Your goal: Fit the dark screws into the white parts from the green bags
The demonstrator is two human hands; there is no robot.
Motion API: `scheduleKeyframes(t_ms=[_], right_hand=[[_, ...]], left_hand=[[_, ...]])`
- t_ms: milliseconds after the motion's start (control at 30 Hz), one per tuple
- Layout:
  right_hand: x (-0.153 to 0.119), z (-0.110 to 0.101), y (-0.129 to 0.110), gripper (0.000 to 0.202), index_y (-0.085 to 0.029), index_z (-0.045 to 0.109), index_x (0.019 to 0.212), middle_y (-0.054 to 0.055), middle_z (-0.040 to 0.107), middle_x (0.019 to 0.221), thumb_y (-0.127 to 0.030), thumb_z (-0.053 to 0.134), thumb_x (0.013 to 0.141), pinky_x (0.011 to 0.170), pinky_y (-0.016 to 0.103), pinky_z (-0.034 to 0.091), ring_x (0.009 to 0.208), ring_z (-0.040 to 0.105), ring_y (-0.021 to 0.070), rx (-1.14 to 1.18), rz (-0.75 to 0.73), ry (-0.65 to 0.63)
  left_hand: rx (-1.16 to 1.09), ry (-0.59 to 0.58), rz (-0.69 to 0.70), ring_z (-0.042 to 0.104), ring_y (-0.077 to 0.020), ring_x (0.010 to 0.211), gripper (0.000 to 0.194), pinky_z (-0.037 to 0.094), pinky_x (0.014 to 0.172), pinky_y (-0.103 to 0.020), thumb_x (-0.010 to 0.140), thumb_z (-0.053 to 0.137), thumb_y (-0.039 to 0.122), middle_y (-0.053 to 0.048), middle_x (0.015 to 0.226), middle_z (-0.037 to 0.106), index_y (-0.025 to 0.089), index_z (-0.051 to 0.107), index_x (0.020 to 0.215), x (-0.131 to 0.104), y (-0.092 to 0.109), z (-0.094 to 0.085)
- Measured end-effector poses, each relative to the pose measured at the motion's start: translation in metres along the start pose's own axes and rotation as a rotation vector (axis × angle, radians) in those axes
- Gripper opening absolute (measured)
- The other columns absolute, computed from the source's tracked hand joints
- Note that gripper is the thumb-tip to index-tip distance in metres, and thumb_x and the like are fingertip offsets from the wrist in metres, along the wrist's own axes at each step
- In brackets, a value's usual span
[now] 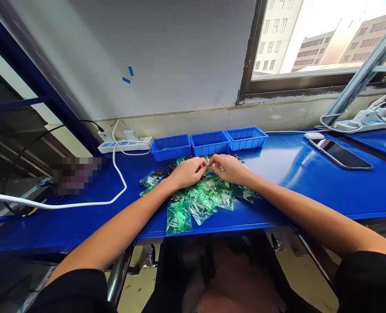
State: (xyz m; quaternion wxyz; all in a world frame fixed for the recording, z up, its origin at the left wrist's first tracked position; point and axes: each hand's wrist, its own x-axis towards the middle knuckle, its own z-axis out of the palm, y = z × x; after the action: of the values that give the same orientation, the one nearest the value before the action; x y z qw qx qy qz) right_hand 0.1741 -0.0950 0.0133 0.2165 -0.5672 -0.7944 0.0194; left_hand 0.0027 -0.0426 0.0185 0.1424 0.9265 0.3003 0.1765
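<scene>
My left hand (189, 171) and my right hand (226, 168) meet above a heap of small clear-green plastic bags (209, 193), fingertips pinched close together. Whatever sits between the fingers is too small to make out. The bags hold pale, stick-like pieces, and one bag (179, 217) lies at the table's front edge. Dark screw-like pieces (167, 168) are scattered behind and left of my left hand. Just beyond the hands stand three blue bins in a row: a left bin (171, 153), a middle bin (211, 149) and a right bin (247, 141).
A white power strip (124, 146) with plugs stands left of the bins, its white cable (119, 191) looping over the blue table (287, 174). On the right lie a phone (343, 154), a small white case (314, 136) and another power strip (367, 124). A wall and window rise behind.
</scene>
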Motion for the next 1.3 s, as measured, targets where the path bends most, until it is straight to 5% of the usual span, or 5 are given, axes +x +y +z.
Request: scheduleKeyframes(t_ms=[600, 900, 1300], right_hand=[[-0.0010, -0.0018, -0.0023, 0.006, -0.018, 0.059, 0.090, 0.001, 0.058, 0.070, -0.017, 0.056, 0.084, 0.062, 0.024, 0.031, 0.074, 0.053, 0.0159, -0.020, -0.014, -0.012], [-0.0003, -0.0019, -0.0056, 0.005, -0.019, 0.058, 0.084, 0.001, 0.058, 0.070, -0.023, 0.061, 0.083, 0.060, 0.024, 0.028, 0.073, 0.054, 0.0166, -0.086, 0.108, 0.021], [-0.0002, -0.0012, -0.0021, 0.012, -0.017, 0.059, 0.093, 0.002, 0.059, 0.074, -0.013, 0.054, 0.083, 0.066, 0.024, 0.033, 0.077, 0.053, 0.0163, -0.010, -0.018, -0.027]], left_hand=[[0.024, -0.019, 0.063, 0.059, -0.0183, 0.076, 0.016, 0.046, 0.070, -0.030, 0.086, 0.042, 0.024, -0.005, 0.085, 0.062, 0.018, 0.056, 0.093, -0.0012, -0.0023, 0.0015], [0.048, -0.024, 0.031, 0.058, -0.0194, 0.076, 0.013, 0.046, 0.070, -0.031, 0.086, 0.045, 0.023, -0.005, 0.084, 0.061, 0.018, 0.056, 0.089, -0.0002, -0.0010, 0.0009], [0.035, -0.040, 0.013, 0.058, -0.0195, 0.076, 0.012, 0.045, 0.070, -0.031, 0.086, 0.044, 0.021, -0.005, 0.084, 0.061, 0.018, 0.055, 0.088, -0.0006, -0.0007, 0.0008]])
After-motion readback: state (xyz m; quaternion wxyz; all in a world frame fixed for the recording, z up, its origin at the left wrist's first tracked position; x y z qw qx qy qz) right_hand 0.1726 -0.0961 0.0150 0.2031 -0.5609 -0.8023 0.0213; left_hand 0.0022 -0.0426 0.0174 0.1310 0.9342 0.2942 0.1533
